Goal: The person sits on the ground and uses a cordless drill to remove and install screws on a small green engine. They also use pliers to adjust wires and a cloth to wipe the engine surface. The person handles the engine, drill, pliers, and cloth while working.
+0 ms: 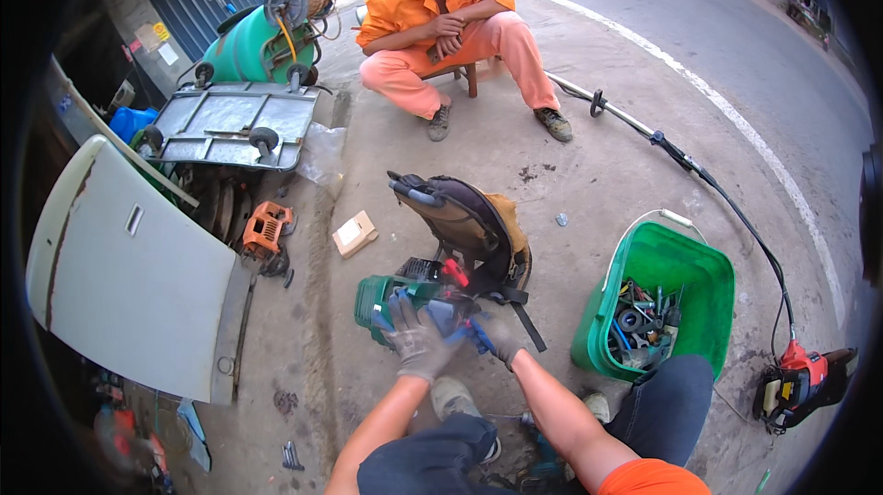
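A backpack power unit stands on the concrete in front of me. It has a green engine cover (372,304) and a dark padded back frame (464,219) with straps. My left hand (418,345), in a grey and blue work glove, lies against the green cover with its fingers spread. Close by on the right, my right hand (501,340), gloved too, bends its fingers in at the engine's side. Whatever it grips is blurred and partly hidden. Red parts (453,272) show on the engine just beyond my hands.
To my right stands a green bucket (589,334) holding several tools. A long-shafted brush cutter with a red engine (804,368) lies beyond it. A person in orange (432,26) sits opposite. An orange engine (267,230), small box (355,234) and white panel (138,265) are leftward.
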`<state>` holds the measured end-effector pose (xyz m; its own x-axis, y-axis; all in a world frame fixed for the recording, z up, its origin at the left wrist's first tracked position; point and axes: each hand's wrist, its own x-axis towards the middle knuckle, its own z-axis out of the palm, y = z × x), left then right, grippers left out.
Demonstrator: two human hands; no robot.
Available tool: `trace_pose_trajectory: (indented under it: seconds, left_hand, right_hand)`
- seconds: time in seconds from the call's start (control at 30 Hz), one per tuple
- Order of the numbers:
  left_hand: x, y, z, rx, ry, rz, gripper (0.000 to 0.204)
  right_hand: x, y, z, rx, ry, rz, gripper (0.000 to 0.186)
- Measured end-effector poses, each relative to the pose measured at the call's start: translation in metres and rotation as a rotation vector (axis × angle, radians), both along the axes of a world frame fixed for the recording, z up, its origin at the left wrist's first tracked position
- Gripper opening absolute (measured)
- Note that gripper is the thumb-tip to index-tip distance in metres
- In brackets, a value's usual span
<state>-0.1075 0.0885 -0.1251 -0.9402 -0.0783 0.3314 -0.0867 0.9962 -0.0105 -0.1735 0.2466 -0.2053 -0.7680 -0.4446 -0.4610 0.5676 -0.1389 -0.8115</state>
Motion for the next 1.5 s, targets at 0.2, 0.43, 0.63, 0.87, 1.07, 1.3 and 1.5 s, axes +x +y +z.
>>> trace_pose_trajectory:
  seconds: [0.2, 0.43, 0.63, 0.87, 1.07, 1.3, 1.5]
  left_hand:
    - [0.005, 0.000, 0.007, 0.050, -0.046, 0.004, 0.113]
    - [0.000, 0.000, 0.005, 0.069, -0.010, 0.044, 0.108]
    - [0.001, 0.001, 0.039, 0.123, -0.056, 0.052, 0.100]
    - [-0.002, -0.004, 0.023, 0.037, -0.005, 0.018, 0.101]
    - [0.004, -0.007, 0.020, 0.026, 0.019, -0.017, 0.099]
    - [-0.001, -0.003, 0.027, 0.054, 0.039, -0.021, 0.101]
    - [-0.002, 0.002, 0.031, 0.097, -0.022, -0.027, 0.102]
  right_hand:
    - [0.006, -0.005, 0.012, -0.178, -0.298, 0.039, 0.029]
    - [-0.005, -0.005, 0.002, -0.150, -0.291, 0.075, 0.035]
    - [0.005, 0.020, 0.045, 0.759, 1.380, 0.074, 0.038]
    - [-0.036, 0.031, 0.036, 0.851, 1.854, 0.500, 0.026]
    - [-0.040, 0.030, 0.032, 0.731, 2.006, 0.408, 0.023]
    - [-0.027, 0.026, 0.025, 0.621, 1.503, 0.254, 0.028]
    - [-0.010, 0.032, 0.027, 0.554, 1.148, 0.312, 0.033]
